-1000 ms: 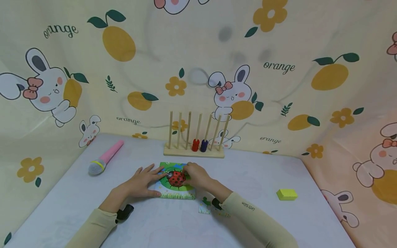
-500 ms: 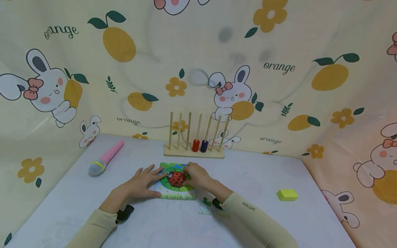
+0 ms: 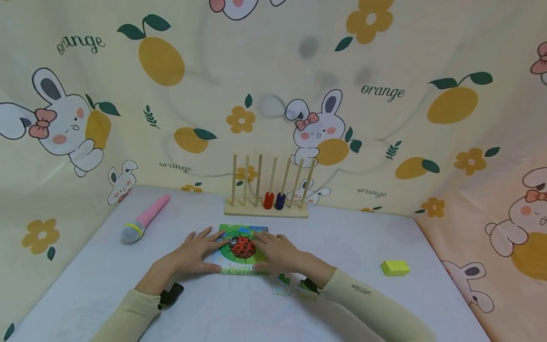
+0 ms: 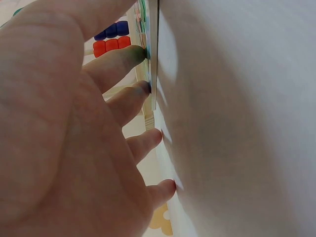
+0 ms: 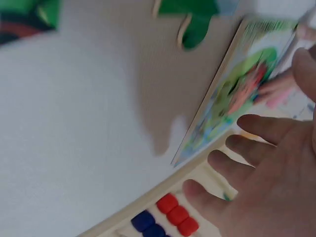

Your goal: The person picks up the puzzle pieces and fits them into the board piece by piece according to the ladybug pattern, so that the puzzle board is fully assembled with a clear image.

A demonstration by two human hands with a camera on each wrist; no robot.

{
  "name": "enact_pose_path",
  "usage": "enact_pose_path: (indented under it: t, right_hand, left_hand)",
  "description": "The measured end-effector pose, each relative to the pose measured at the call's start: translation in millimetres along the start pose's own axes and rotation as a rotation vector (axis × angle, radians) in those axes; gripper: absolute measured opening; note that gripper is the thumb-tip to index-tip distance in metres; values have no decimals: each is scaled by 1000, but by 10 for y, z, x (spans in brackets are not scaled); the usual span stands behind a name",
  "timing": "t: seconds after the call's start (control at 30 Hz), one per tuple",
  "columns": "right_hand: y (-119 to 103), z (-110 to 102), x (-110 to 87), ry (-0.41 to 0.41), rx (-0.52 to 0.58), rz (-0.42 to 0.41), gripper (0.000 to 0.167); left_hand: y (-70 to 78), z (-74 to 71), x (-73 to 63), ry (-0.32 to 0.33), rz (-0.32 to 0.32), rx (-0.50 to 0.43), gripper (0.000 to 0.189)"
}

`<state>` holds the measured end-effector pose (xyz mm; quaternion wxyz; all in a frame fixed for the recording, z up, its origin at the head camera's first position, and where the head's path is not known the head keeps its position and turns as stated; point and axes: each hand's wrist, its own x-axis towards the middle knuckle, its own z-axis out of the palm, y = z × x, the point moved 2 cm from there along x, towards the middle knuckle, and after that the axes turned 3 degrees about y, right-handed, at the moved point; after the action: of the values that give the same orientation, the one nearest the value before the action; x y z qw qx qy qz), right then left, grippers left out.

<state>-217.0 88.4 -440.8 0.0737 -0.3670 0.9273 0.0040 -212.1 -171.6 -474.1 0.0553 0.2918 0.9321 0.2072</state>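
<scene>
Puzzle (image 3: pixel 242 248) lies flat on the white desk (image 3: pixel 213 308), its right side partly hidden by the slightly blurred right hand (image 3: pixel 279 254), whose grip is loosely spread with nothing held, contact hard to tell, while the left hand (image 3: pixel 195 252), grip fanned wide and likewise clasping nothing, touches the left edge. Loose pieces (image 3: pixel 283 279) sit just beyond the near right corner, partly covered by the right wrist, one showing a rounded green knob. Open desk separates them from the yellow block (image 3: pixel 395 268); behind stands the slim-pegged wooden rack (image 3: pixel 267 210).
</scene>
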Motion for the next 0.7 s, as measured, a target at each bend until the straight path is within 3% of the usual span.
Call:
enact_pose_path:
  t: [0.17,0.43,0.7]
  right_hand:
    - [-105,76,-169,-78,71,-52,76]
    - [-152,157,-260,-88,135,-44,79]
    - [-171,132,-275,-101,122,-35,78]
  left_hand:
    - [6,-1,0,-3,-6,6,78]
    - [15,-8,2,-3,-4,-5,79]
    - [2,-7,-4,-7,-19,0,79]
